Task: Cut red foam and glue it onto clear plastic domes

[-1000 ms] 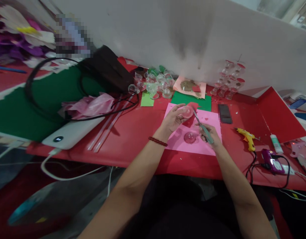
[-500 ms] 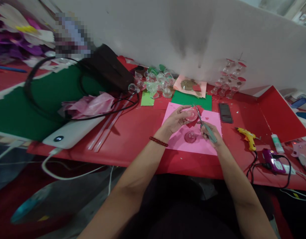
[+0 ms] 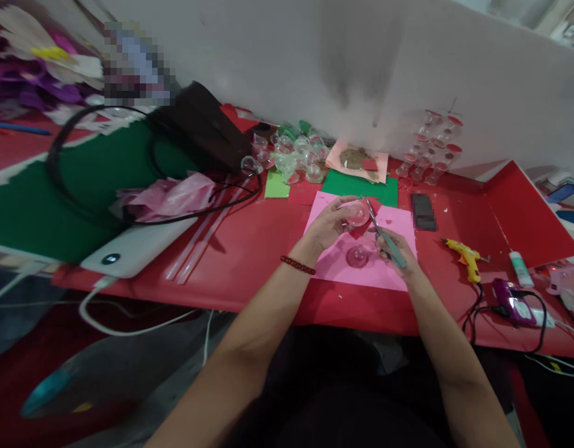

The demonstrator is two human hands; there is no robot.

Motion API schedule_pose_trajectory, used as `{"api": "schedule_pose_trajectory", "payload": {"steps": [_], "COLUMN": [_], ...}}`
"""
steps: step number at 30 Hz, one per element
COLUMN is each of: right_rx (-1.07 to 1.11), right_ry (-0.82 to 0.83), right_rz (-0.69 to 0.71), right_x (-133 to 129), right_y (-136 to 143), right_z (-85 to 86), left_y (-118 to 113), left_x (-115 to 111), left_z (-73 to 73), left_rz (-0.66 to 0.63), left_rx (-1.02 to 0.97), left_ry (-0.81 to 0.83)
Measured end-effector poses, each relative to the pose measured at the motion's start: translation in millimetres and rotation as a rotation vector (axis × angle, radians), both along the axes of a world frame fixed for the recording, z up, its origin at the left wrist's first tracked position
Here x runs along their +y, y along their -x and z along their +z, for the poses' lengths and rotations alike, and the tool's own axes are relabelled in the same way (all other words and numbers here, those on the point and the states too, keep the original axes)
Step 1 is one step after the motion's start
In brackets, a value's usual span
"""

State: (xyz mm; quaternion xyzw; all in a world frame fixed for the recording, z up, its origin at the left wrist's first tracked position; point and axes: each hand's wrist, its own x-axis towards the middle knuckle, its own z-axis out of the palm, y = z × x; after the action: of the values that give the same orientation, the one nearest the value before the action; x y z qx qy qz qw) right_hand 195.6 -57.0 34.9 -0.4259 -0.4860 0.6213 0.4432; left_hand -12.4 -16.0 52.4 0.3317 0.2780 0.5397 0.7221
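My left hand (image 3: 331, 223) grips a clear plastic cup (image 3: 358, 213) against a piece of red paper (image 3: 360, 231). Green-handled scissors (image 3: 390, 247) are in my right hand (image 3: 398, 246), their blades at the right edge of the cup, over the red paper. Both hands are above a pink sheet (image 3: 334, 269). Another clear cup or dome (image 3: 357, 256) rests on that sheet, just below the hands.
Several clear cups (image 3: 296, 155) lie behind, left of a green sheet (image 3: 347, 185). To the right are a dark phone-like object (image 3: 423, 211), a yellow glue gun (image 3: 465, 256), a glue bottle (image 3: 520, 269) and a stacked-cup piece (image 3: 431, 146). A white device (image 3: 137, 249) sits left.
The scissors have shifted very slightly along the red paper beside the cup. Both hands keep their holds.
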Motion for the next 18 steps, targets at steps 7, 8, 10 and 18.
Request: {"api": "schedule_pose_trajectory", "payload": {"steps": [7, 8, 10, 18], "right_rx": [-0.012, -0.008, -0.002, 0.015], "right_ry": [0.008, 0.025, 0.051, 0.078], "right_rz": [-0.013, -0.010, 0.002, 0.006], "right_x": [-2, -3, -5, -8], "right_y": [1, 2, 3, 4], "right_z": [4.8, 7.1, 12.1, 20.1], "left_y": [0, 0, 1, 3], "left_x": [-2, -2, -2, -1], "left_z": [3.5, 3.7, 3.8, 3.6], "left_rz": [0.009, 0.010, 0.009, 0.039], "left_rx": [0.011, 0.014, 0.014, 0.043], "left_ry": [0.008, 0.014, 0.017, -0.016]}}
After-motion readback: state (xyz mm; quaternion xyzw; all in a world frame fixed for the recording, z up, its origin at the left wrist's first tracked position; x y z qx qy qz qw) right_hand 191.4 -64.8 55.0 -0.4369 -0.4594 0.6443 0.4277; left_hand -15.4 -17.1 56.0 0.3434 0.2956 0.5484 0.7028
